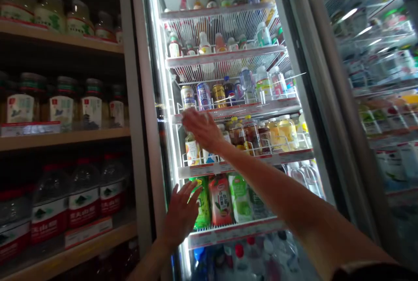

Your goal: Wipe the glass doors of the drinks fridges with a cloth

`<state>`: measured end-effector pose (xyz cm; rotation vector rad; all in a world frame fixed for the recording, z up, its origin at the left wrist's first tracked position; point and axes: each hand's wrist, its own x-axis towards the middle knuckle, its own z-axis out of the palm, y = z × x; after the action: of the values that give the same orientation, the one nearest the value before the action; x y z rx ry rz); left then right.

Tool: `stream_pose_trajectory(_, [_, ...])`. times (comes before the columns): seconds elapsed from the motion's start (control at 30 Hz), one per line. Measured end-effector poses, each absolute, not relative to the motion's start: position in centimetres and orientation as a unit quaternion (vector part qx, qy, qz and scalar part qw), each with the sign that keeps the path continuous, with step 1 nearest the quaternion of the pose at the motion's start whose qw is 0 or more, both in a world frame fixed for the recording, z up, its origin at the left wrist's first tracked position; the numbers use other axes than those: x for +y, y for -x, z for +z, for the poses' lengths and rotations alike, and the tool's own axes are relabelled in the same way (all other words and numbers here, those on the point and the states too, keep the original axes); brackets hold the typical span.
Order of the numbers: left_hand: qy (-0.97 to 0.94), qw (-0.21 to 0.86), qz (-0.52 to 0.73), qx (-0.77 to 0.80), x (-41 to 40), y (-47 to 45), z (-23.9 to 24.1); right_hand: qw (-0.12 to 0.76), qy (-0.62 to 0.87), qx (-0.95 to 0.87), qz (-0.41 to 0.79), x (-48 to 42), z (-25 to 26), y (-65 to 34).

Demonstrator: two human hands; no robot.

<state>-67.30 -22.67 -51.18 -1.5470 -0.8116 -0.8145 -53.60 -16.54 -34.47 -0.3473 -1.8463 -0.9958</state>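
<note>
My right hand (204,130) reaches up in front of the lit drinks fridge, blurred by motion. Its fingers look stretched out, just below a pale can (187,97) and in front of a bottle with an orange-and-white label (192,149). A blue can (204,96) and a gold can (219,95) stand to the right on the same shelf. Lower down, my left hand (183,215) is open with its fingers apart and nothing visible in it. It is nearest to a green drink bottle (203,204), beside a red one (221,202).
Left of the fridge, wooden shelves (65,139) carry jars, dark bottles and large red-labelled water bottles (83,196). The fridge's bright left frame (163,76) runs close to my left hand. At right, a glass fridge door (369,76) shows more drinks. Wire guards edge the shelves.
</note>
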Motion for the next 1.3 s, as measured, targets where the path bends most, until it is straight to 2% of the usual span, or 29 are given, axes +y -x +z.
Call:
stream_pose_trajectory(0.07, [0.635, 0.568, -0.371, -0.370, -23.3, 67.8, -50.1, 0.543, 0.210, -0.725, -0.369, -16.3, -34.5, 51.9])
stream_pose_trajectory(0.1, [0.616, 0.568, -0.394, -0.379, -23.3, 67.9, -49.2, 0.534, 0.201, -0.732, -0.371, -16.2, -34.8, 51.2])
stream_pose_trajectory(0.2, [0.574, 0.555, -0.458, -0.391, -22.4, 67.4, -46.8, 0.425, 0.096, -0.789, -0.433, -15.7, -35.9, 49.0])
stream_pose_trajectory(0.23, [0.575, 0.548, -0.461, -0.396, -21.9, 67.1, -46.3, 0.424, 0.100, -0.786, -0.438, -15.5, -36.3, 48.2])
stream_pose_trajectory(0.37, [0.581, 0.531, -0.436, -0.436, -20.1, 65.7, -46.7, 0.603, 0.301, -0.654, -0.343, -14.5, -37.6, 45.3])
stream_pose_trajectory(0.4, [0.573, 0.530, -0.440, -0.445, -19.9, 65.5, -47.0, 0.601, 0.295, -0.657, -0.347, -14.3, -38.0, 44.7])
stream_pose_trajectory(0.5, [0.554, 0.532, -0.454, -0.451, -19.5, 65.3, -47.6, 0.483, 0.170, -0.748, -0.423, -13.7, -39.8, 42.5])
stream_pose_trajectory(0.53, [0.555, 0.533, -0.454, -0.448, -19.5, 65.3, -47.7, 0.477, 0.166, -0.749, -0.429, -13.4, -40.4, 41.5])
stream_pose_trajectory(0.57, [0.557, 0.534, -0.454, -0.446, -19.5, 65.2, -47.7, 0.507, 0.198, -0.726, -0.419, -13.0, -40.8, 40.4])
stream_pose_trajectory(0.63, [0.553, 0.535, -0.458, -0.444, -19.4, 64.7, -47.8, 0.623, 0.311, -0.616, -0.368, -12.3, -41.6, 38.4])
stream_pose_trajectory(0.7, [0.560, 0.541, -0.455, -0.432, -19.1, 63.7, -48.3, 0.668, 0.356, -0.554, -0.346, -12.0, -42.5, 36.9])
stream_pose_trajectory(0.83, [0.607, 0.549, -0.417, -0.395, -18.5, 61.1, -49.8, 0.537, 0.254, -0.681, -0.429, -11.5, -44.1, 33.8])
stream_pose_trajectory(0.87, [0.610, 0.550, -0.415, -0.392, -18.4, 60.6, -50.1, 0.550, 0.264, -0.664, -0.432, -11.2, -44.2, 32.7])
stream_pose_trajectory(0.97, [0.600, 0.553, -0.420, -0.397, -18.0, 59.8, -50.7, 0.688, 0.357, -0.502, -0.383, -10.2, -44.2, 29.8])
stream_pose_trajectory(1.0, [0.596, 0.553, -0.421, -0.403, -18.0, 59.7, -50.8, 0.708, 0.369, -0.474, -0.370, -10.0, -44.5, 29.7])
stream_pose_trajectory(1.07, [0.584, 0.551, -0.429, -0.415, -17.9, 59.4, -51.0, 0.685, 0.359, -0.519, -0.364, -10.2, -45.6, 30.8])
stream_pose_trajectory(1.2, [0.583, 0.531, -0.434, -0.436, -18.2, 58.9, -51.6, 0.537, 0.286, -0.702, -0.369, -12.1, -47.6, 33.7])
stream_pose_trajectory(1.27, [0.594, 0.517, -0.428, -0.444, -18.4, 58.8, -52.0, 0.563, 0.297, -0.673, -0.377, -12.3, -47.2, 33.5])
stream_pose_trajectory(1.3, [0.598, 0.512, -0.426, -0.446, -18.5, 58.8, -52.3, 0.627, 0.328, -0.602, -0.371, -12.2, -46.9, 33.3])
